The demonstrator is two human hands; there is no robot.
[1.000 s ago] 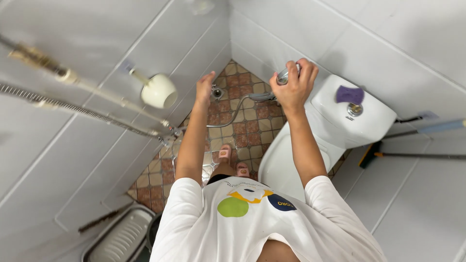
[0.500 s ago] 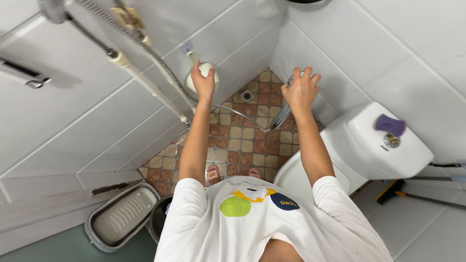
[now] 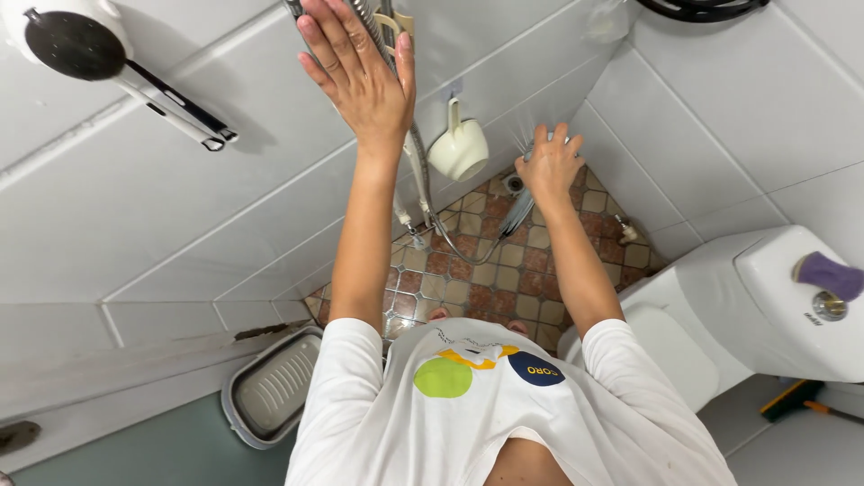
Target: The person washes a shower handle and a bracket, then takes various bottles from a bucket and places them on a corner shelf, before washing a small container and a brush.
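Note:
My right hand (image 3: 549, 166) is closed around the chrome hand shower (image 3: 519, 214), held out over the brown tiled floor (image 3: 468, 288). Its metal hose (image 3: 450, 247) loops down and back up toward the wall rail (image 3: 409, 153). My left hand (image 3: 360, 76) is raised high with the fingers spread and the palm flat. It holds nothing and lies over the top of the hose and rail fittings (image 3: 385, 16) on the white tiled wall.
A white scoop (image 3: 459, 148) hangs on the wall by the rail. A round shower head (image 3: 72, 40) juts out at top left. A white toilet (image 3: 720, 315) with a purple sponge (image 3: 828, 274) stands on the right, a grey basin (image 3: 270, 387) at lower left, a broom (image 3: 796, 400) at lower right.
My left hand has risen from beside the white scoop to the top of the rail and spread wide. My view has swung left. My right hand keeps its hold on the hand shower.

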